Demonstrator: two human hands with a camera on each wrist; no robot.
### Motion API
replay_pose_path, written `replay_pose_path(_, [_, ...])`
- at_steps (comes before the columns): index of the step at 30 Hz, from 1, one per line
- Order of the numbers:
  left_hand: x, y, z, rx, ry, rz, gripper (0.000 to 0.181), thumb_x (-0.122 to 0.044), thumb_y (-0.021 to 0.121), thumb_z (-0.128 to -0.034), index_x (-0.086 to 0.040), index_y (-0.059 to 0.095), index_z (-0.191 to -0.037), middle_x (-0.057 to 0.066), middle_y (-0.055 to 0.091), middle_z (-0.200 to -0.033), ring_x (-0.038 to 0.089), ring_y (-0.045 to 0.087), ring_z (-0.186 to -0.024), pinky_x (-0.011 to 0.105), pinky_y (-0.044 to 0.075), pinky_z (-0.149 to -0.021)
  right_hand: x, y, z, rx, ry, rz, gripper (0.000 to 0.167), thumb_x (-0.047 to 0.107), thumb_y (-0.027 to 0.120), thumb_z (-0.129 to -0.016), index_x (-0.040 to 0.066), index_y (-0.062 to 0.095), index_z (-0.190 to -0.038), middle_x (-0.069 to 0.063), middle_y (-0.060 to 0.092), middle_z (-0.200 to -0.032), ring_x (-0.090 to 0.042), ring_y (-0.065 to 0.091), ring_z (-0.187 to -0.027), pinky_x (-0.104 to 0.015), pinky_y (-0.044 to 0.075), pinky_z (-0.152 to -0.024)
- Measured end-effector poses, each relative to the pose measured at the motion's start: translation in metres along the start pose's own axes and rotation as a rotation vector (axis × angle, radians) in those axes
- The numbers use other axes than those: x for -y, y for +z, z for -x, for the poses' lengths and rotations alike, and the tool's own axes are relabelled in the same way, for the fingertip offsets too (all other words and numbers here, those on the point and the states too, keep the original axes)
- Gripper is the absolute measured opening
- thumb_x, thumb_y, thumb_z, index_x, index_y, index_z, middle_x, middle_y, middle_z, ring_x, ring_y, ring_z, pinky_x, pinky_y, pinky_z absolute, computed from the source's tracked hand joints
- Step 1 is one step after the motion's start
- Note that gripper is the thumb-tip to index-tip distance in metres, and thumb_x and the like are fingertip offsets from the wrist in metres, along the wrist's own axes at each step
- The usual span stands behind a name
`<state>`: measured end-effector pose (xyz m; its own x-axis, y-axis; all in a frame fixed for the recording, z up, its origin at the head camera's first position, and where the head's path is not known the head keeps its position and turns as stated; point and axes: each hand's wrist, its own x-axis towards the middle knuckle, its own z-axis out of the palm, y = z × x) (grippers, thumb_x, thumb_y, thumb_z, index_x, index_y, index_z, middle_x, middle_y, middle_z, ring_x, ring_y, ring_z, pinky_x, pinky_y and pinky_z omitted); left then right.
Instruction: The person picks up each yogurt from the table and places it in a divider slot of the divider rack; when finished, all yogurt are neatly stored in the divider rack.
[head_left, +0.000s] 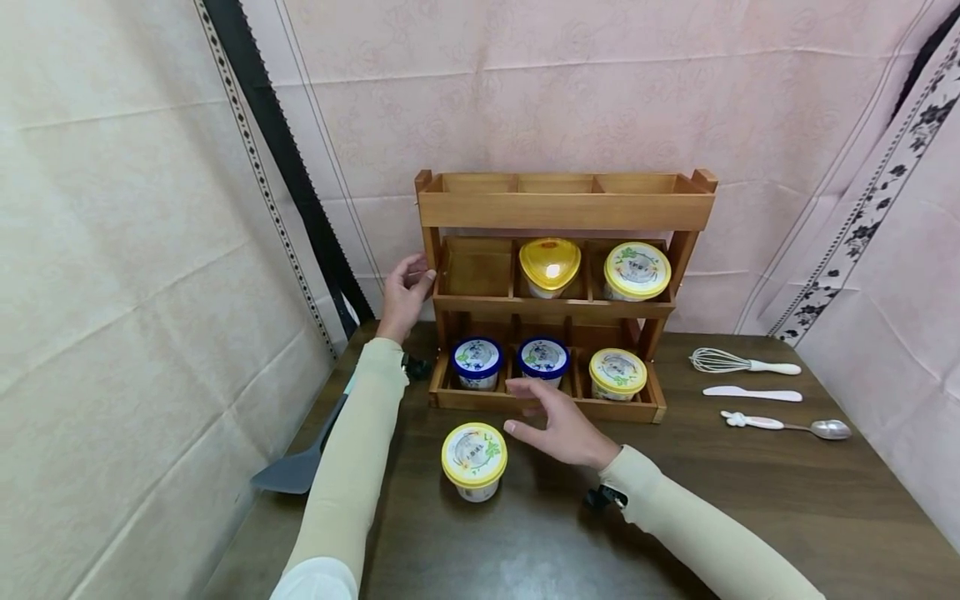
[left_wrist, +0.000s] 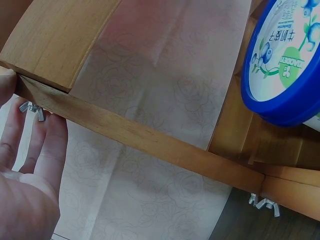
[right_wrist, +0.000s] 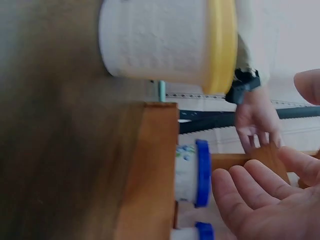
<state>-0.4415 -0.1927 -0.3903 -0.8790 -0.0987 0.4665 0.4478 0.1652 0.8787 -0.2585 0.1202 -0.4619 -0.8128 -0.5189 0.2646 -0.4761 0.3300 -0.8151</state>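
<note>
My left hand holds the left upright of a wooden tiered rack; in the left wrist view the thumb lies on one side and the fingers on the other, by a wing nut. My right hand hovers before the bottom tier with fingers spread and nothing in them. A yellow-lidded tub stands on the table, left of that hand and apart from it. Two blue-lidded tubs and another yellow-lidded tub sit in the bottom tier.
The middle tier holds a cup with a domed yellow lid and a yellow-lidded tub. On the right of the table lie a whisk, a white knife and a spoon. A grey spatula lies left.
</note>
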Motion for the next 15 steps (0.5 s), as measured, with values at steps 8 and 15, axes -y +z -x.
replay_pose_path(8, [0.000, 0.000, -0.001, 0.005, 0.002, 0.005, 0.043, -0.034, 0.071, -0.1021, -0.021, 0.064, -0.142, 0.010, 0.065, -0.134, 0.027, 0.063, -0.125, 0.046, 0.055, -0.111, -0.004, 0.015, 0.005, 0.100, -0.021, -0.003, 0.065, 0.039, 0.078, -0.097, 0.021, 0.050, -0.153, -0.005, 0.055, -0.156, -0.033, 0.056, -0.141, -0.056, 0.053, -0.110])
replay_pose_path(15, [0.000, 0.000, -0.002, 0.015, -0.012, 0.018, 0.045, -0.030, 0.071, -0.1031, -0.018, 0.062, -0.145, 0.012, 0.063, -0.138, 0.026, 0.062, -0.128, 0.040, 0.055, -0.108, -0.002, 0.023, 0.009, 0.184, -0.027, 0.029, 0.076, 0.044, 0.082, -0.093, 0.021, 0.047, -0.156, -0.001, 0.051, -0.159, -0.027, 0.056, -0.141, -0.048, 0.056, -0.109])
